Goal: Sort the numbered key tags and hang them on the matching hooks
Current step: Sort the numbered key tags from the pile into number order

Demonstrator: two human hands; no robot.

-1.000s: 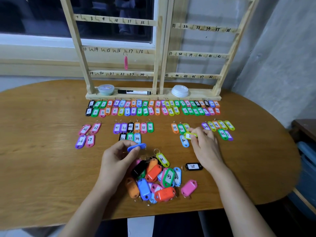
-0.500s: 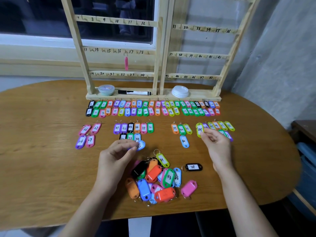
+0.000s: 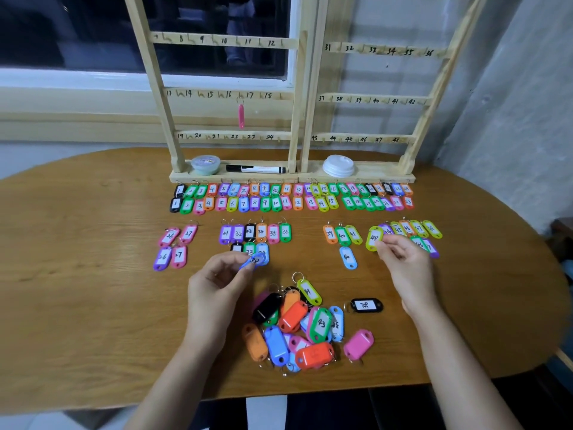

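Note:
A heap of unsorted coloured key tags (image 3: 297, 330) lies on the wooden table (image 3: 77, 274) in front of me. My left hand (image 3: 214, 287) pinches a blue tag (image 3: 255, 260) just above the heap, near the group numbered in the thirties (image 3: 255, 233). My right hand (image 3: 403, 262) pinches a yellow tag (image 3: 373, 238) at the left end of the forties group (image 3: 412, 231). Two long rows of sorted tags (image 3: 291, 197) lie along the base of the hook racks (image 3: 297, 135). One pink tag (image 3: 241, 116) hangs on a hook by 17.
A black tag marked 36 (image 3: 366, 305) and a pink tag (image 3: 358, 342) lie loose right of the heap. On the rack base stand a small tub (image 3: 205, 165), a marker pen (image 3: 255, 169) and a white lid (image 3: 338, 166). A wall (image 3: 511, 119) rises to the right.
My right hand carried the yellow tag rightward from the middle group to the forties group. My left hand moved the blue tag slightly up towards the thirties group.

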